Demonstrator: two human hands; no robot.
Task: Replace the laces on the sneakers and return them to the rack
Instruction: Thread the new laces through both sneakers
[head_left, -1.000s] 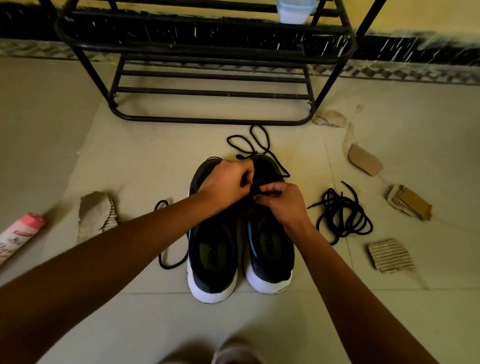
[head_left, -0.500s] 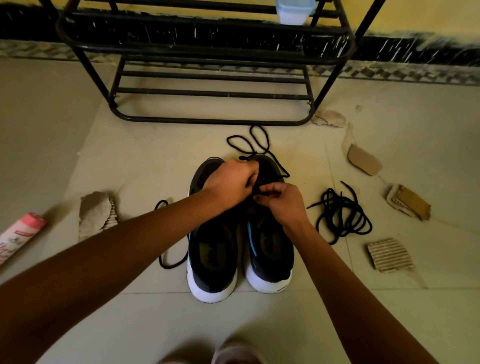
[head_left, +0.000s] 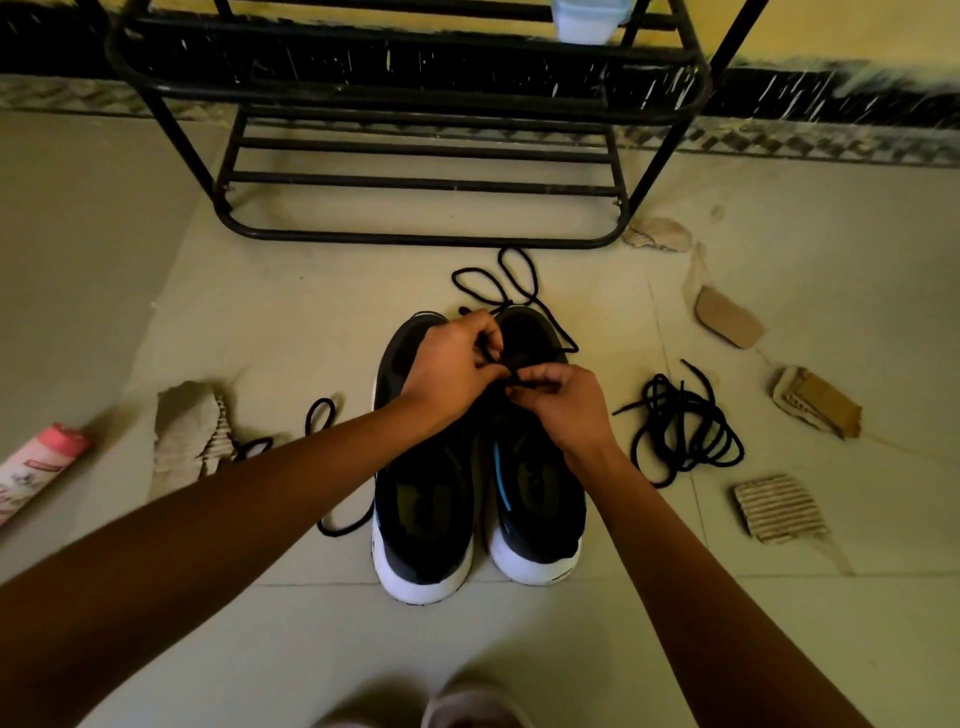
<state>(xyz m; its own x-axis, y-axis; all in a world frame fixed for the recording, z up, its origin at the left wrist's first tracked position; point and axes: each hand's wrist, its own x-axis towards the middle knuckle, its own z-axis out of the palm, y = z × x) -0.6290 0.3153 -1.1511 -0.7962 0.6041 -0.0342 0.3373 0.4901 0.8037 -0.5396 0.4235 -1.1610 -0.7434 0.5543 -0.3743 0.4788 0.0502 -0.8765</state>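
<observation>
Both hands' fingers (head_left: 540, 375) still pinch the black lace (head_left: 519, 283), barely shifted over the sneakers (head_left: 540, 483).

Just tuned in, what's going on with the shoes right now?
A person is lacing the right-hand sneaker. Both the left hand and right hand pinch a black lace over its front. The other sneaker sits beside it, a loose lace bundle lies to the right, and the rack stands beyond.

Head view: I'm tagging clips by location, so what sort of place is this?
Probably a home entryway or room corner: a black metal shoe rack stands against a painted wall over a tiled floor, where sneakers are being laced.
</observation>
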